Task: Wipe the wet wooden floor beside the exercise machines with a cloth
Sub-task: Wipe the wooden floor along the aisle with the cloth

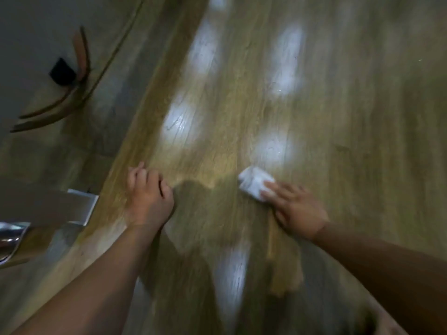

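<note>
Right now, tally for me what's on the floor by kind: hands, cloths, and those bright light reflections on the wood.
Hands: 2, the left hand braced on the wooden floor, the right hand pressing the cloth.
White cloths: 1.
Bright reflections: about 7, blurred, for example one.
Total: about 10.
</note>
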`<state>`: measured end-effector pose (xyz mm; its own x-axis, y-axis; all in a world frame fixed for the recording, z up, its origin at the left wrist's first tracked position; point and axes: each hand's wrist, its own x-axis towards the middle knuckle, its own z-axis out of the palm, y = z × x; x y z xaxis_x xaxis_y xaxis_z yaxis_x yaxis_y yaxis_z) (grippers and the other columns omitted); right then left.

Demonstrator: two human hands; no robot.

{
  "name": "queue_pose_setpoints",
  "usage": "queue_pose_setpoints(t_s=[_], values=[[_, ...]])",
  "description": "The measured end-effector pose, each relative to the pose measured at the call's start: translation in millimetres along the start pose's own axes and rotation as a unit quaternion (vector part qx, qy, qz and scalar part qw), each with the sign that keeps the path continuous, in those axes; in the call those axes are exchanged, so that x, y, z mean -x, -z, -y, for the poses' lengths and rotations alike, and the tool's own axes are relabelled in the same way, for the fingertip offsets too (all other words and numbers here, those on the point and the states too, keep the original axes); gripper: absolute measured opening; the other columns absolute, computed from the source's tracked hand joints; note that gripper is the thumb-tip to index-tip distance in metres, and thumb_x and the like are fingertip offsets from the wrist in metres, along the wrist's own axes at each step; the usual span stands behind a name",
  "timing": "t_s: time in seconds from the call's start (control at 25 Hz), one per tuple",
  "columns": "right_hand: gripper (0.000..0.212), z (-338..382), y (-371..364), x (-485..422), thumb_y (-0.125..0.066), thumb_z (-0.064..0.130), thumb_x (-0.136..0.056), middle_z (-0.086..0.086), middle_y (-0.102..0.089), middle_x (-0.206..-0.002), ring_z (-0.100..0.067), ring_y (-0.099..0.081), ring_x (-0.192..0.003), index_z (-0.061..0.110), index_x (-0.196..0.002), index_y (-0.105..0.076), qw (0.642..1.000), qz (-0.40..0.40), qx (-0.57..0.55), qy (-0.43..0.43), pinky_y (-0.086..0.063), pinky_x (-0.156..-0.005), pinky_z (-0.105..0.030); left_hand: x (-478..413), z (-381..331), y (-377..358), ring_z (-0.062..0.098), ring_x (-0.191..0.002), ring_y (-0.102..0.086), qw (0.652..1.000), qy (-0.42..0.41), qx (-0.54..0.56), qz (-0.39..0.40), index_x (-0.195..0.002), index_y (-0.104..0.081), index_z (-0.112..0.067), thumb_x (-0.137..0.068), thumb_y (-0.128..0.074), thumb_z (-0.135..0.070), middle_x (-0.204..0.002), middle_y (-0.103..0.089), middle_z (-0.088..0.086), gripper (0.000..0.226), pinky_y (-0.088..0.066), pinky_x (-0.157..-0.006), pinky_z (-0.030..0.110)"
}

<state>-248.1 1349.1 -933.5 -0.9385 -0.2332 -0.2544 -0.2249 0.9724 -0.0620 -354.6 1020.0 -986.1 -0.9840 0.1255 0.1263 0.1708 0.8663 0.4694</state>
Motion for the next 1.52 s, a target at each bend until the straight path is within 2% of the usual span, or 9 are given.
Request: queue_pose_setpoints(t_s=[0.08, 0.16, 0.44, 0.64, 0.84, 1.08, 1.28, 1.44, 1.52], values=[[0.049, -81, 7, 12, -0.049, 0.027, -0.092, -0.008, -0.044, -0.152, -0.038, -0.043, -0.132, 0.024, -0.140, -0.046, 0.933, 0.034, -0.005, -0.359, -0.039, -0.103, -0.046, -5, -3, -1, 0.046, -0.117, -0.045, 0.999, 0.024, -0.020, 0.018, -0.090, -0.059, 0.003, -0.080, -0.045, -0.018, -0.098, -0.054, 0.029, 0.027, -0.033, -0.105, 0.057], [0.049, -108, 7, 9, -0.041, 0.028, -0.089, -0.015, -0.045, -0.143, -0.042, -0.041, -0.129, 0.014, -0.135, -0.049, 0.833, 0.043, -0.074, -0.546, -0.035, -0.104, -0.045, -3, -9, 2, 0.044, -0.110, -0.043, 0.997, 0.028, -0.068, 0.033, -0.102, -0.059, 0.005, -0.080, -0.042, -0.023, -0.108, -0.051, 0.029, 0.039, -0.036, -0.099, 0.056], [0.057, -112, 17, 24, -0.037, 0.017, -0.104, 0.002, -0.007, -0.168, -0.031, -0.023, -0.143, 0.028, -0.157, -0.021, 0.989, 0.114, -0.042, -0.091, -0.034, -0.111, -0.041, -65, -144, -5, 0.043, -0.135, -0.034, 0.962, 0.010, -0.052, 0.267, -0.145, -0.037, -0.016, -0.082, -0.070, -0.054, -0.153, -0.034, 0.016, 0.080, -0.033, -0.111, 0.055], [0.064, -238, 18, 121, -0.039, 0.027, -0.105, -0.006, 0.005, -0.168, -0.032, -0.024, -0.150, 0.022, -0.160, -0.006, 0.939, 0.205, -0.044, -0.272, -0.026, -0.115, -0.034, -60, -285, -75, 0.061, -0.140, 0.012, 0.838, -0.103, -0.243, 0.478, -0.153, 0.021, -0.019, -0.070, -0.084, -0.048, -0.156, 0.030, 0.022, 0.136, -0.012, -0.114, 0.070], [0.080, -247, -10, 101, -0.027, 0.040, -0.085, -0.020, -0.006, -0.165, -0.038, -0.006, -0.153, 0.007, -0.157, -0.014, 0.846, 0.077, -0.139, -0.510, -0.012, -0.124, -0.046, -63, -288, -83, 0.061, -0.137, 0.021, 0.837, -0.064, -0.243, 0.487, -0.151, 0.026, -0.018, -0.061, -0.091, -0.039, -0.154, 0.034, 0.024, 0.149, -0.012, -0.112, 0.071], [0.066, -164, 2, -14, -0.038, 0.005, -0.100, 0.000, 0.007, -0.168, -0.028, 0.007, -0.155, 0.022, -0.159, -0.014, 0.976, 0.081, -0.165, -0.113, -0.007, -0.126, -0.048, -65, -293, -77, 0.059, -0.138, 0.021, 0.828, -0.059, -0.257, 0.494, -0.150, 0.027, -0.020, -0.057, -0.093, -0.041, -0.155, 0.034, 0.022, 0.153, -0.014, -0.113, 0.070], [0.049, -304, -27, 127, -0.046, 0.017, -0.097, -0.017, -0.035, -0.158, -0.040, -0.034, -0.144, 0.013, -0.146, -0.047, 0.901, -0.031, -0.103, -0.420, -0.031, -0.112, -0.052, -68, -301, -87, 0.055, -0.142, 0.018, 0.835, -0.065, -0.260, 0.480, -0.152, 0.023, -0.019, -0.058, -0.085, -0.060, -0.158, 0.032, 0.013, 0.149, -0.015, -0.114, 0.069], [0.023, -379, -18, 209, -0.063, 0.007, -0.064, -0.032, -0.059, -0.085, -0.048, -0.063, -0.082, -0.006, -0.082, -0.058, 0.776, 0.053, -0.149, -0.610, -0.048, -0.078, -0.051, -65, -317, -104, 0.053, -0.142, 0.020, 0.848, -0.089, -0.240, 0.464, -0.152, 0.024, -0.016, -0.060, -0.083, -0.062, -0.157, 0.034, 0.009, 0.148, -0.012, -0.112, 0.071], [0.045, -349, -3, 168, -0.049, 0.022, -0.078, -0.031, -0.061, -0.112, -0.046, -0.061, -0.103, -0.005, -0.112, -0.061, 0.785, 0.010, -0.117, -0.608, -0.046, -0.090, -0.047, -65, -312, -106, 0.054, -0.141, 0.021, 0.851, -0.092, -0.242, 0.457, -0.152, 0.024, -0.015, -0.058, -0.084, -0.062, -0.157, 0.034, 0.009, 0.150, -0.013, -0.111, 0.072]])
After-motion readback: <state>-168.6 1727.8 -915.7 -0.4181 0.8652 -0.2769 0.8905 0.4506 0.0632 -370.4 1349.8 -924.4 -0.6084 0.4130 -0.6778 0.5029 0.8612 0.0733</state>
